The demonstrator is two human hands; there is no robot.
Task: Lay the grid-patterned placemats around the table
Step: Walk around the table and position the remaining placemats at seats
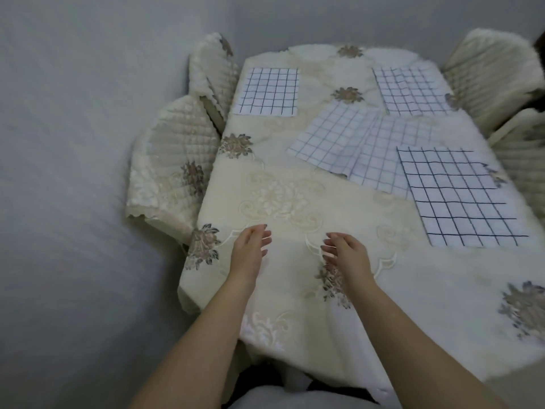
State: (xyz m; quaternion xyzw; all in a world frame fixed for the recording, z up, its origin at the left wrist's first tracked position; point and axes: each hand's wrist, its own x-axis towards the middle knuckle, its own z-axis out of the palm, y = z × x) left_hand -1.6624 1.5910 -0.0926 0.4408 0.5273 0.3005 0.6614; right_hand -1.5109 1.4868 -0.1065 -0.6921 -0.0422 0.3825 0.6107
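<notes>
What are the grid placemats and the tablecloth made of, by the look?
Grid placemats: likely thin woven cloth, matte; they lie limp and the loose ones overlap. Tablecloth: looks like cream fabric with raised embroidered scrolls and flower motifs, slight sheen; it drapes over the edge.

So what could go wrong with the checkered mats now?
Two middle placemats overlap, and one tucks under the near right placemat, so pulling one may drag the others askew. The tablecloth looks loose and hangs over the edge, so sliding mats might bunch it. Both hands, left and right, are empty.
</notes>
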